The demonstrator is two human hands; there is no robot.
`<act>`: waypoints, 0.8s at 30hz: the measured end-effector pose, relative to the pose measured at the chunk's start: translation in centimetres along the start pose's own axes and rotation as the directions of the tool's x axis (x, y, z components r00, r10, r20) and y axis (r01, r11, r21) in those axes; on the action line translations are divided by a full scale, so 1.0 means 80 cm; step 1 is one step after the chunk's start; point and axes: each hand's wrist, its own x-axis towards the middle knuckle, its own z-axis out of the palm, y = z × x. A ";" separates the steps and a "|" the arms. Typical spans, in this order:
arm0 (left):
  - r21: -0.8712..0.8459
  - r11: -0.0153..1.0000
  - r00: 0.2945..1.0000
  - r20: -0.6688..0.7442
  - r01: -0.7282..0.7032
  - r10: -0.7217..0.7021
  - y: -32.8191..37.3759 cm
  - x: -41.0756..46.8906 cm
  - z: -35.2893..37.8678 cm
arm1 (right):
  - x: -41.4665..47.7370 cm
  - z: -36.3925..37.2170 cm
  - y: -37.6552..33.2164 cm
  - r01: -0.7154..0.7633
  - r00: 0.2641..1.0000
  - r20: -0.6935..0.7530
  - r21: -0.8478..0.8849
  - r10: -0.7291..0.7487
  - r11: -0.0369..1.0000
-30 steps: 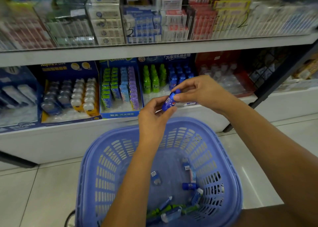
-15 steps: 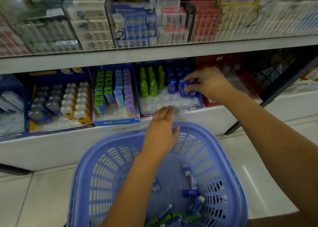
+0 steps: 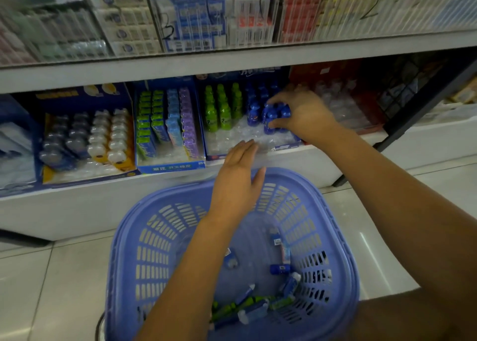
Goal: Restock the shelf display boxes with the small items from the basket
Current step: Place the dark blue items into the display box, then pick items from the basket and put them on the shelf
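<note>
Subject: restocking step at the lower white shelf, seen from your head camera.
Right hand: your right hand reaches into the blue cardboard display box. Its grip is curled over a small blue bottle-shaped item, thumb below and fingers on top.
Left hand: your left hand hovers over the far rim of the lilac slotted plastic basket, its grip spread, fingers straight, holding nothing.
Change: a second ago both hands held the blue item together above the basket. Since then the left let go and the right carried the item across to the box.
Item position: among the standing blue items at the right of the box, beside the rows of green bottle-shaped items. Your fingers cover it, so you cannot tell whether it is fully seated.
Meaning for the task: one piece has reached its slot, and release probably comes next.
Remaining room: the clear moulded tray shows bare sockets along the front of the box.
Remaining stock: loose small items, blue and green, lie on the basket floor, so you are likely well short of finished.
Caution: the neighbouring blue items stand touching, so ease your fingers off lest one tip.
</note>
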 end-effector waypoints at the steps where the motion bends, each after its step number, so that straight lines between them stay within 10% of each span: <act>1: -0.049 0.998 0.996 -0.089 -0.028 0.024 0.001 -0.007 0.001 | -0.009 -0.001 -0.003 0.026 0.998 -0.054 0.063 -0.022 0.998; 4: -0.127 0.992 0.992 -0.124 0.010 -0.026 -0.009 -0.029 0.015 | -0.036 0.002 -0.019 0.103 0.994 0.033 0.112 -0.107 0.988; 7: 0.042 0.970 0.910 0.337 0.241 -0.241 -0.041 -0.059 0.052 | -0.075 0.048 -0.036 0.131 0.893 0.421 0.094 -0.159 0.987; 10: 0.271 0.934 0.553 0.753 0.233 -0.356 -0.081 -0.113 0.091 | -0.120 0.133 -0.033 0.131 0.651 0.757 -0.051 -0.048 0.990; 14: 0.327 0.934 0.177 0.920 0.142 -0.349 -0.120 -0.179 0.116 | -0.163 0.238 -0.004 0.210 0.417 0.905 -0.191 0.090 0.959; 21: 0.329 0.933 0.088 0.935 0.148 -0.343 -0.157 -0.196 0.112 | -0.187 0.312 0.028 0.297 0.408 0.907 -0.237 0.101 0.925; 24: 0.370 0.886 0.193 0.882 0.278 -0.429 -0.167 -0.199 0.115 | -0.189 0.323 0.028 0.379 0.391 0.913 -0.277 0.119 0.883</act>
